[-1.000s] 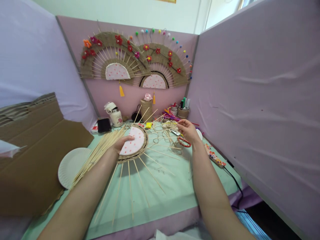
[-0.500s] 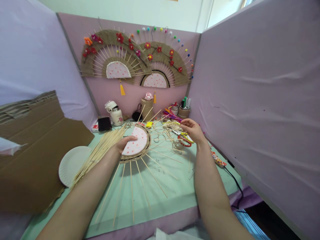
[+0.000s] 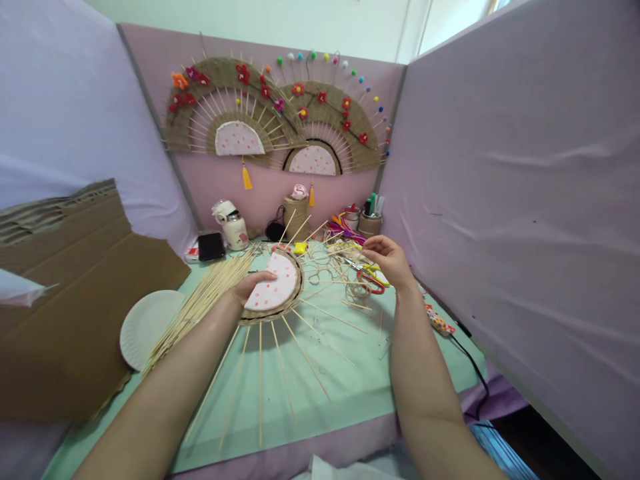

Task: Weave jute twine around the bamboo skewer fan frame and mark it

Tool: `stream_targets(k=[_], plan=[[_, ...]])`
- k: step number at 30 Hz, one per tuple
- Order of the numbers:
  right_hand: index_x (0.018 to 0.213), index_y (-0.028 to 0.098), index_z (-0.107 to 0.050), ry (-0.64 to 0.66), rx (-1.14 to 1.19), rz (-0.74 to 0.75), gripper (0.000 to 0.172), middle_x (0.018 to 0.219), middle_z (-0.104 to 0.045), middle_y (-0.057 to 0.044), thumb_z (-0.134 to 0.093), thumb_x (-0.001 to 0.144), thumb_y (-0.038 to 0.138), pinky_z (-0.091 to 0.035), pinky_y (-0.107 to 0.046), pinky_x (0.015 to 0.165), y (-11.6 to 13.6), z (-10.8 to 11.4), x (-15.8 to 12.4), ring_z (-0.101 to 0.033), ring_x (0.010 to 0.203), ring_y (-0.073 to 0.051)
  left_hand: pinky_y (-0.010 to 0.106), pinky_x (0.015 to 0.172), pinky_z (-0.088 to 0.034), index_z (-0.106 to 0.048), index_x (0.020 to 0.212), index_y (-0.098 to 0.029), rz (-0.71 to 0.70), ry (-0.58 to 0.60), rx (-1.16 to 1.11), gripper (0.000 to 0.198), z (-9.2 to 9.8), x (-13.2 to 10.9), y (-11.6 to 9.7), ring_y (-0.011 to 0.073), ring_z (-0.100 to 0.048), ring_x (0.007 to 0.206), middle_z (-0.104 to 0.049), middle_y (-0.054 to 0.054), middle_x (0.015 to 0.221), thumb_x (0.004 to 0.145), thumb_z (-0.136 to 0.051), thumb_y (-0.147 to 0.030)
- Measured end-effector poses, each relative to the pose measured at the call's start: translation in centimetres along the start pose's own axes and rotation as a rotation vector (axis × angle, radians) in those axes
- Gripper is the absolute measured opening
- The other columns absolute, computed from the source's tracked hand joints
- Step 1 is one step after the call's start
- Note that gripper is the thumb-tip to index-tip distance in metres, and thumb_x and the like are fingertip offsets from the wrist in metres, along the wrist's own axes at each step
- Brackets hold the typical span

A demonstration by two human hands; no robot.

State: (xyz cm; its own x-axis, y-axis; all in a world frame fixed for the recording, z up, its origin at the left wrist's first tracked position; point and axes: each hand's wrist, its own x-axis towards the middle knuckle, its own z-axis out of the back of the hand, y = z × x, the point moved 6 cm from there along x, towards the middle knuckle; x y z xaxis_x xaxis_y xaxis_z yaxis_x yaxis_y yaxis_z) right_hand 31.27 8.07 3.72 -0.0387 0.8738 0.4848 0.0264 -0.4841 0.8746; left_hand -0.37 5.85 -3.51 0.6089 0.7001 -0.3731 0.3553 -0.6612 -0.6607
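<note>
My left hand point(image 3: 251, 287) is closed on the straight edge of a half-round fan point(image 3: 274, 288), thumb flat on its white, pink-dotted face. A twine and cardboard rim with a black line borders that face. Thin sticks radiate from the rim toward the back, the right and the table's front edge. To the right, my right hand point(image 3: 384, 257) is raised with fingertips pinched together; whatever they hold, if anything, is too small to make out. Just below and left of it lie orange-handled scissors point(image 3: 370, 283) among loose twine and stick pieces.
A bundle of thin sticks point(image 3: 207, 293) lies left of the fan, over a white paper plate point(image 3: 145, 330). Cardboard point(image 3: 90, 300) leans at far left. Behind stand a white bottle point(image 3: 235, 231), a twine spool point(image 3: 296, 217) and a pen holder point(image 3: 370, 223). Two finished fans point(image 3: 327, 100) hang on the partition.
The fan has tilted slightly in my left hand, its front sticks swinging a little left. My right hand stays nearly where it was, still pinched. The whole view has shifted slightly.
</note>
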Motion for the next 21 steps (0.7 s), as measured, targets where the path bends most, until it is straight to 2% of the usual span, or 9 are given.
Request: stream_targets(k=[3, 8, 13, 17, 21], plan=[[0.083, 0.021, -0.062, 0.028, -0.002, -0.061, 0.023, 0.077, -0.063, 0.001, -0.075, 0.065, 0.029, -0.044, -0.026, 0.067, -0.6, -0.3, 0.0, -0.057, 0.071, -0.013, 0.031, 0.053, -0.055, -0.062, 0.113, -0.002, 0.064, -0.079, 0.069, 0.040, 0.2, -0.2, 0.3, 0.0270, -0.070, 0.060, -0.072, 0.015, 0.066, 0.077, -0.045, -0.009], [0.077, 0.019, -0.059, 0.003, -0.004, -0.201, 0.028, 0.067, -0.061, 0.002, -0.076, 0.060, 0.033, -0.038, -0.024, 0.055, -2.4, -0.5, 0.1, -0.051, 0.057, -0.011, 0.030, 0.052, -0.054, -0.059, 0.118, -0.001, 0.028, -0.072, 0.030, 0.043, -0.3, 0.1, 0.2, 0.0252, -0.069, 0.056, -0.071, 0.014, 0.065, 0.077, -0.045, -0.010], [0.073, 0.019, -0.058, -0.089, -0.029, -0.184, 0.028, 0.060, -0.056, 0.004, -0.074, 0.059, 0.036, -0.035, -0.024, 0.053, -3.5, -1.6, 0.7, -0.047, 0.054, -0.010, 0.029, 0.056, -0.054, -0.054, 0.121, 0.000, 0.003, -0.041, -0.039, 0.046, -1.2, 0.9, 0.8, 0.0241, -0.070, 0.060, -0.072, 0.015, 0.067, 0.077, -0.045, -0.012], [0.071, 0.019, -0.055, -0.240, -0.025, -0.083, 0.025, 0.068, -0.058, 0.002, -0.071, 0.059, 0.035, -0.040, -0.027, 0.062, -5.0, -3.9, 1.0, -0.051, 0.063, -0.013, 0.031, 0.060, -0.055, -0.057, 0.116, 0.002, 0.067, 0.061, -0.031, 0.044, -2.9, 1.7, 2.8, 0.0251, -0.070, 0.063, -0.072, 0.016, 0.069, 0.076, -0.047, -0.012], [0.070, 0.020, -0.053, -0.265, -0.061, -0.058, 0.018, 0.068, -0.056, 0.002, -0.066, 0.064, 0.032, -0.041, -0.030, 0.068, -6.8, -7.0, 0.7, -0.050, 0.066, -0.014, 0.031, 0.061, -0.055, -0.059, 0.112, 0.005, 0.158, 0.135, -0.002, 0.043, -4.6, 2.4, 5.6, 0.0263, -0.071, 0.069, -0.072, 0.019, 0.073, 0.074, -0.050, -0.012]])
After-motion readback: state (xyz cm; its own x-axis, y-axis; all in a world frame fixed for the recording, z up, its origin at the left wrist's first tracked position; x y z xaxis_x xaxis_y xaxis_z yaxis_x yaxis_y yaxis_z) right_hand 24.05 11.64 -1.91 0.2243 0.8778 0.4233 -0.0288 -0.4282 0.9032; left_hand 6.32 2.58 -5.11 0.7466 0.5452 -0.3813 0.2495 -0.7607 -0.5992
